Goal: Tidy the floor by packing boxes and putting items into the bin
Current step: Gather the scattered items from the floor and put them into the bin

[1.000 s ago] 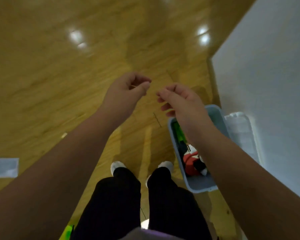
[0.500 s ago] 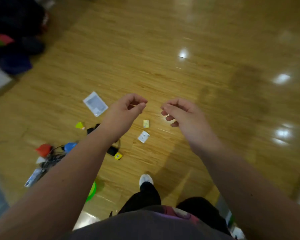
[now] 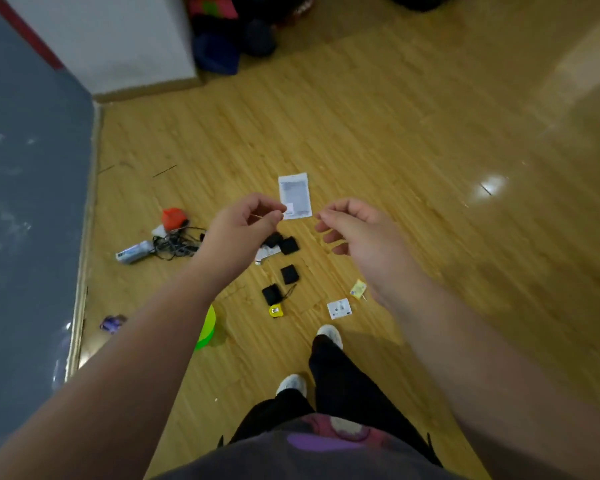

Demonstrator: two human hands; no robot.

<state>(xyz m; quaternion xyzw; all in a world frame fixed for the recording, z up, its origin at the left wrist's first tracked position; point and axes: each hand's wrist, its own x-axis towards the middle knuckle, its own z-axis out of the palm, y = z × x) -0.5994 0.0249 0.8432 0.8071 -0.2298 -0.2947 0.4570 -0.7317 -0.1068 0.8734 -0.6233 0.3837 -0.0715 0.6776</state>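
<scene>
Shiny wood plank floor (image 3: pixel 413 116), a grey surface (image 3: pixel 21 202) running down its left edge, a white wall (image 3: pixel 118 46) at the top-left corner, and a dark heap of bags (image 3: pixel 229 39) right beside that.

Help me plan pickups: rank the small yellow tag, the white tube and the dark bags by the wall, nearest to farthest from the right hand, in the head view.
1. small yellow tag, floor below the right hand.
2. white tube, left, beside the cables.
3. dark bags, top, against the wall.

One wide-angle head-worn camera looks steeply down from standing height at the floor (image 3: pixel 395 133) ahead.
</scene>
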